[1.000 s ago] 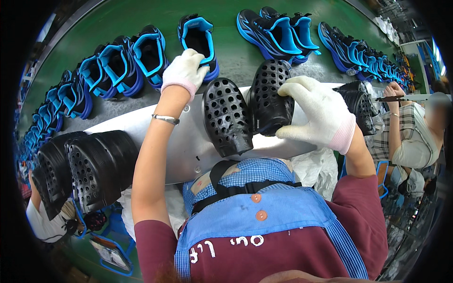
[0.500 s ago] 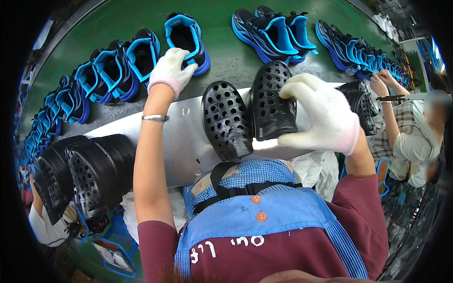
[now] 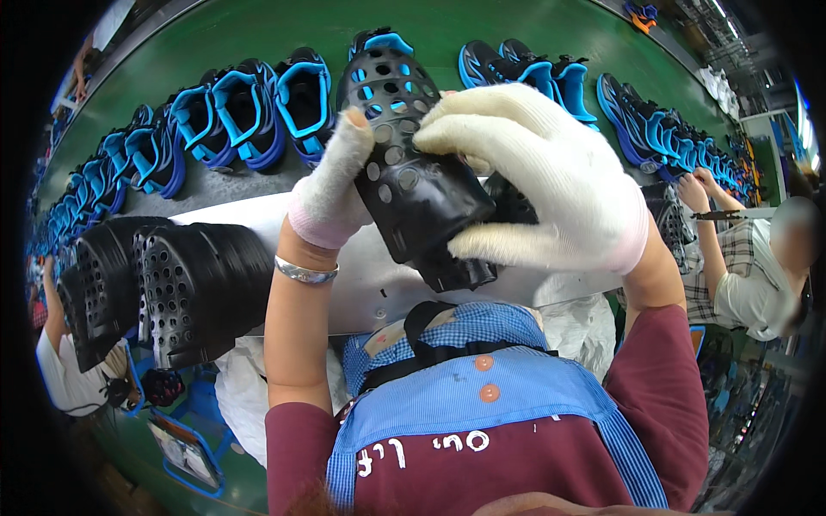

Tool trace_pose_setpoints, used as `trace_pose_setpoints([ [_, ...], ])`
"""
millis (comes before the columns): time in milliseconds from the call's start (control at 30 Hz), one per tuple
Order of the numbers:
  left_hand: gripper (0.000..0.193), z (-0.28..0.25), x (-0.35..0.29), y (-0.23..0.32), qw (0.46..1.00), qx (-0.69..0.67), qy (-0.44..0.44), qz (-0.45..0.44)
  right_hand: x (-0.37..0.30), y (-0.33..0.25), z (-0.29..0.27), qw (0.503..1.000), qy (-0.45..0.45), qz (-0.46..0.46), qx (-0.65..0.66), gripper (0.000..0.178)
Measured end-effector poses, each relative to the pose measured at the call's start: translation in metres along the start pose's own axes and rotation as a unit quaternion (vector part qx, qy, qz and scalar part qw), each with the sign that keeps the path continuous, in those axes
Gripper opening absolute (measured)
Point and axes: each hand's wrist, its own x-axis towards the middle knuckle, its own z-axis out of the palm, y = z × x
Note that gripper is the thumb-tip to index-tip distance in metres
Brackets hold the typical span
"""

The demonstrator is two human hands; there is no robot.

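Observation:
My right hand [image 3: 542, 163], in a white knit glove, grips a black plastic shoe form [image 3: 430, 193] full of round holes. The form is raised and tilted above the metal ledge. My left hand [image 3: 331, 185], also gloved, presses against its left side with a bare fingertip showing; its other fingers are mostly hidden behind the form. Just beyond the form's upper end is a black and blue sneaker [image 3: 379, 39], largely covered by it. Beneath the held form, parts of other black forms [image 3: 456, 273] show on the ledge.
Stacked black forms [image 3: 202, 292] stand at the left end of the metal ledge [image 3: 340, 297]. Rows of sneakers [image 3: 245, 112] line the green bench [image 3: 258, 43] left and right. A co-worker [image 3: 740, 267] handles shoes at the right; another person [image 3: 82, 370] is at the left.
My right hand has lifted a black form from the ledge and moved it left and up. My left hand has left the sneaker and come back to the form's side.

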Motion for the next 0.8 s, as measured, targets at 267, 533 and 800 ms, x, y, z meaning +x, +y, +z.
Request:
trace_pose_setpoints([
  [267,0.059,-0.023,-0.003,-0.015,0.994,-0.058,0.069,0.053,0.013,0.018,0.029,0.99,-0.049,0.129,0.028,0.054],
  [533,0.033,-0.034,0.004,-0.025,0.982,-0.016,0.156,0.105,0.022,0.042,0.046,0.976,-0.09,0.168,-0.105,0.04],
  [800,0.031,-0.046,0.015,-0.021,0.977,0.089,0.193,-0.016,0.029,0.066,0.048,0.968,-0.123,0.187,-0.11,0.044],
])
